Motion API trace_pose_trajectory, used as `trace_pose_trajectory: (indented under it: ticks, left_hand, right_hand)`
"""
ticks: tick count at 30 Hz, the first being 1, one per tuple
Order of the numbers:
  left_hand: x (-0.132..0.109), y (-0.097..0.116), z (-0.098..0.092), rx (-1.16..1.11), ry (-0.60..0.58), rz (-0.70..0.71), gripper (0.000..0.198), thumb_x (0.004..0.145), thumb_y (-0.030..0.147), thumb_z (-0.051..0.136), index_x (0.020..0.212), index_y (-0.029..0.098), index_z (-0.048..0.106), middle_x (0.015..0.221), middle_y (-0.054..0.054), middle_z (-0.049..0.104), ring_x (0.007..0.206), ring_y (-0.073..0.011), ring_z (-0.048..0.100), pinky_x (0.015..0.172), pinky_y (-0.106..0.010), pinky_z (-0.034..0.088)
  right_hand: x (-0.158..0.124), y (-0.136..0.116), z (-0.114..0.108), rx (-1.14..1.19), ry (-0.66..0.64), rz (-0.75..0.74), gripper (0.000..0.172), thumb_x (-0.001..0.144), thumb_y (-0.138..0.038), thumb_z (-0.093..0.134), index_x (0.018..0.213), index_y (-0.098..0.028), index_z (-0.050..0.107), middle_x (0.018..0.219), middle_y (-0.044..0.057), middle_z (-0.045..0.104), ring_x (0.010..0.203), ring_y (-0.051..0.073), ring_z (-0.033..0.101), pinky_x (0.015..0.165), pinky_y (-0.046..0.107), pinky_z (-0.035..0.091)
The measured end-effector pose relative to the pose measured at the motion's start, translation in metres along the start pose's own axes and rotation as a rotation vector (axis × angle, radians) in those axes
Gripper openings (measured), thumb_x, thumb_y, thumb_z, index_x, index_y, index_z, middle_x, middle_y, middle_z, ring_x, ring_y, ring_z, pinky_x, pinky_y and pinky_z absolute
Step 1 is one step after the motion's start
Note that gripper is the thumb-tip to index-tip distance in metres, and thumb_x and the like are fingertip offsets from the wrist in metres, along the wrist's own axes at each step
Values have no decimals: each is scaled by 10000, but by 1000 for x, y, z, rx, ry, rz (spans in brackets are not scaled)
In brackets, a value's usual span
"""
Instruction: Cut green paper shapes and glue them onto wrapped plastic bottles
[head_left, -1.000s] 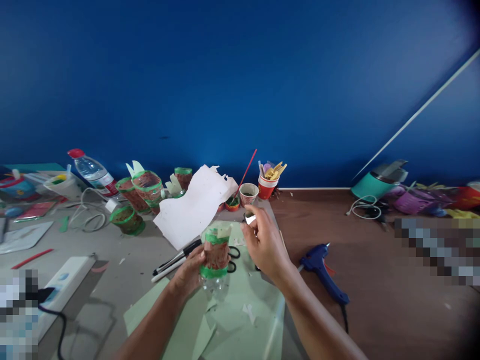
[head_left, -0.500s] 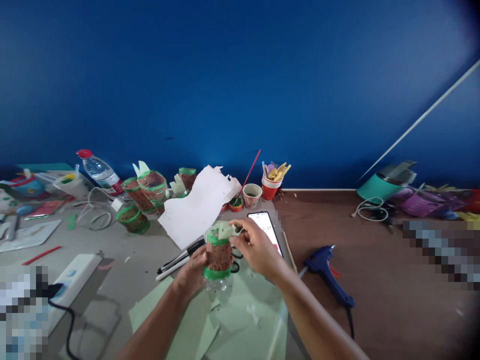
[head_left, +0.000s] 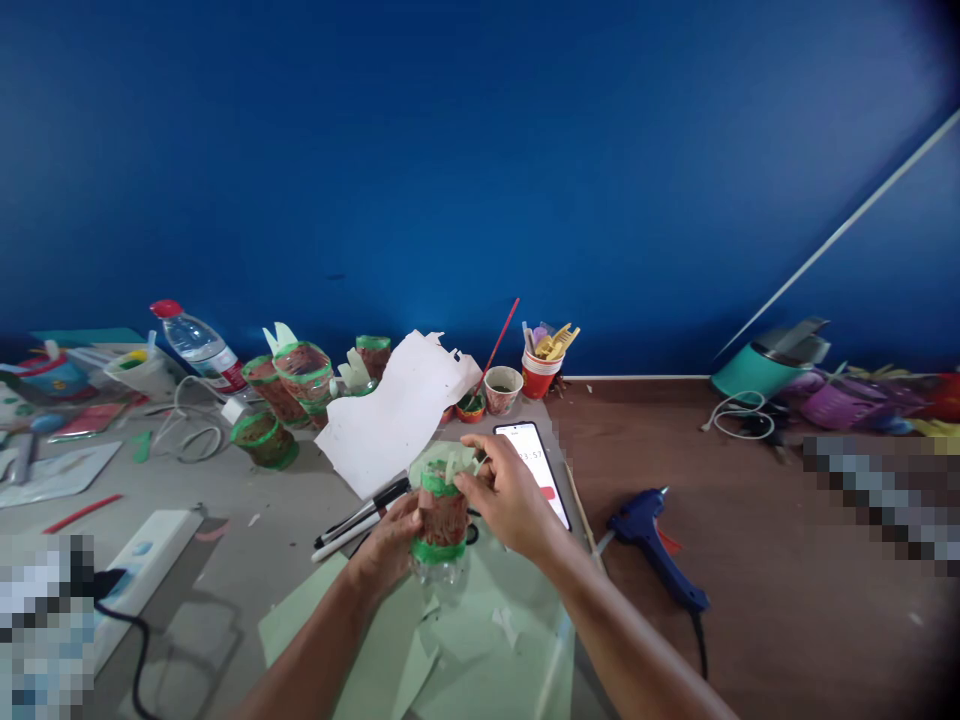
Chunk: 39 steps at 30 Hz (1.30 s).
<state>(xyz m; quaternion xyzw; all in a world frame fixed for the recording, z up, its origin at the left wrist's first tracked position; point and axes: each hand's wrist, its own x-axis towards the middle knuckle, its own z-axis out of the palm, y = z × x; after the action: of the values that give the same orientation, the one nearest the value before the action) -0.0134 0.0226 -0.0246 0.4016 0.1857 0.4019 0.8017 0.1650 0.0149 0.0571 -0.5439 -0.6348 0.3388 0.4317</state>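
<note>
A cut plastic bottle, painted brown with green bands and with a clear base, stands nearly upright between my hands. My left hand is wrapped round its left side. My right hand pinches a small pale green paper piece with jagged tips at the bottle's top rim. Part of that piece is hidden by the fingers. Below lies a pale green paper sheet with small scraps on it. Black and white pens lie beside my left hand.
A blue glue gun lies at right, near a phone. Behind are a torn white sheet, a paper cup and a red cup of plastic cutlery. Similar painted bottles and a power strip are at left.
The bottle has shifted slightly right and tilted a little. The paper piece at its rim has turned, its jagged tips now showing more, and my right fingers have moved with it.
</note>
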Motion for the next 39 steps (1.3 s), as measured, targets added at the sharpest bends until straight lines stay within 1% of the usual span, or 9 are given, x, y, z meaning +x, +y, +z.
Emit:
trace_pose_trajectory:
  ticks: [6,12,18,22,24,28,33,36,39]
  left_hand:
    - [1,2,3,-9,5,9,418,749,416,686,1055,134,640,920,-107,677,866,-280,644,774,-370,473]
    - [2,2,6,5,8,37,271,736,377,715,842,140,635,758,-48,615,715,-186,588,718,-310,445]
    - [1,1,6,60,57,26,322,724,385,724,918,141,647,790,-54,630,776,-220,603,756,-333,442]
    - [1,2,2,56,68,51,348,739,404,710,952,134,659,853,-81,659,812,-234,610,722,-312,446]
    - [0,2,0,46,76,43,404,743,411,705,1033,133,655,926,-104,675,890,-265,623,771,-332,459]
    - [-2,1,-3,-1,21,11,478,749,427,689,1129,140,636,991,-136,686,958,-303,641,840,-401,478]
    - [-1,0,-5,-29,-22,14,433,747,428,687,1090,165,656,983,-131,700,942,-305,660,825,-412,499]
    - [-1,0,-5,-60,-19,28,437,728,437,702,1069,169,654,960,-125,704,942,-319,659,808,-434,504]
    - [-2,0,-4,-58,-21,7,445,720,434,713,1073,168,656,965,-120,704,953,-326,654,801,-419,500]
  right_hand:
    - [-1,-1,0,27,-16,21,420,805,-228,562,1214,-145,509,1072,105,563,615,116,535,576,275,478]
    - [-2,2,6,-42,58,-10,440,791,-243,603,1212,-149,520,1102,116,552,684,151,557,651,319,505]
    - [-3,2,7,-90,91,-43,457,792,-223,589,1234,-143,503,1095,126,546,717,172,557,694,352,504]
    - [-2,1,4,-19,70,-4,469,793,-239,585,1243,-155,483,1071,107,557,676,151,541,646,321,497]
    - [-2,1,3,3,66,13,461,791,-229,575,1235,-152,482,1049,99,559,644,138,529,611,302,486]
    - [1,1,3,36,36,39,431,789,-195,539,1213,-129,492,905,61,573,588,127,504,541,269,447]
    - [3,3,1,177,-56,130,403,780,-203,554,1176,-148,516,714,-13,566,535,118,495,490,234,408]
    - [4,6,2,305,-73,151,360,787,-207,557,1145,-173,538,732,-12,603,576,124,557,525,235,446]
    - [4,9,3,333,-50,147,339,772,-200,567,1111,-180,557,829,13,629,622,130,594,549,242,474]
